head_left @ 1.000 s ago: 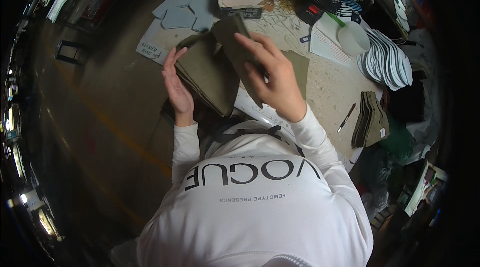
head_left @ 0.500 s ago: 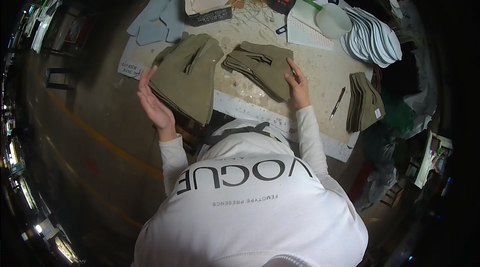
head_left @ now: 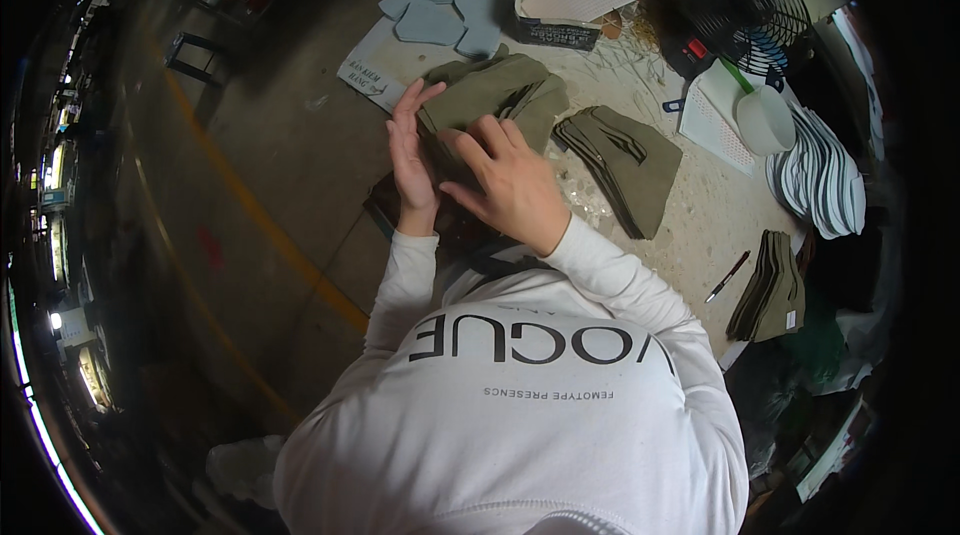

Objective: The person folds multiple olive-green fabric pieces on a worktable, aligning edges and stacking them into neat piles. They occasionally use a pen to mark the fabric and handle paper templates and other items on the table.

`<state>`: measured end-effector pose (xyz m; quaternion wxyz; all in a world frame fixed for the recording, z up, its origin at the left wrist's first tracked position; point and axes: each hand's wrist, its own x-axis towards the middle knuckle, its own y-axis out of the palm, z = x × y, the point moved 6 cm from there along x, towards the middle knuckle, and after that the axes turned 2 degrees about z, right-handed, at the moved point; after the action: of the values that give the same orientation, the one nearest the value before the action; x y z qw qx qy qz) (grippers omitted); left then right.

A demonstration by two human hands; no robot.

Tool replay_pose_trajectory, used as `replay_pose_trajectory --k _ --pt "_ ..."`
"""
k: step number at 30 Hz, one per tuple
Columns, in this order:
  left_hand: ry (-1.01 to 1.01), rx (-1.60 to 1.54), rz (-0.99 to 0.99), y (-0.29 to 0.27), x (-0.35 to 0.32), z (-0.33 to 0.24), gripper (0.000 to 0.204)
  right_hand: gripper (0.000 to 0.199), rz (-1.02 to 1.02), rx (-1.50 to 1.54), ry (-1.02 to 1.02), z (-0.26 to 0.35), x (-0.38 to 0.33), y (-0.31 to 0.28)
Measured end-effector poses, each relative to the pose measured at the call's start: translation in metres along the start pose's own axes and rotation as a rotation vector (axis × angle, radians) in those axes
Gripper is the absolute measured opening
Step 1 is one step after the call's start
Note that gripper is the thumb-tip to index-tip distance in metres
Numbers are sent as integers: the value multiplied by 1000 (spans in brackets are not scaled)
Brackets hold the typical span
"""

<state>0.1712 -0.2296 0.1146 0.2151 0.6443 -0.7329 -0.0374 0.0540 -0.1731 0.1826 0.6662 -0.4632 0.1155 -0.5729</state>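
Note:
At the table's left side lies a stack of olive-green fabric pieces (head_left: pixel 490 85), its layers slightly uneven, with slits between folds at the right. My left hand (head_left: pixel 410 155) stands along the stack's left edge, fingers stretched out and palm turned toward it. Over the stack's near part is my right hand (head_left: pixel 520 180), fingers bent and spread, thumb apart from them; it covers the near edge of the cloth. A smaller stack of olive-green fabric pieces (head_left: pixel 630 170) with a slit lies to the right, untouched.
A pen (head_left: pixel 727 277) and a narrow olive bundle (head_left: pixel 768 287) lie at the right. Fanned pale-blue pieces (head_left: pixel 820 170), a white green-handled scoop (head_left: pixel 764 122) and a black fan (head_left: pixel 740 0) stand farther back. Behind the stack are a box (head_left: pixel 555 32) and grey-blue cutouts (head_left: pixel 430 23).
My right hand has left the smaller stack and crossed left to the larger one. My left hand stays beside the larger stack's edge. The whole view has shifted, with the table now farther right.

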Motion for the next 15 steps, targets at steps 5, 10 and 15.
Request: replay_pose_trajectory --k 5,10,15 --pt "33 52 -15 2 -2 -2 63 44 -37 111 49 -10 1 -7" --pt "52 99 -17 0 0 -1 65 43 -23 -29 62 -7 -5 -4" --pt "43 17 -9 1 0 1 65 40 -46 -179 64 3 -10 8"
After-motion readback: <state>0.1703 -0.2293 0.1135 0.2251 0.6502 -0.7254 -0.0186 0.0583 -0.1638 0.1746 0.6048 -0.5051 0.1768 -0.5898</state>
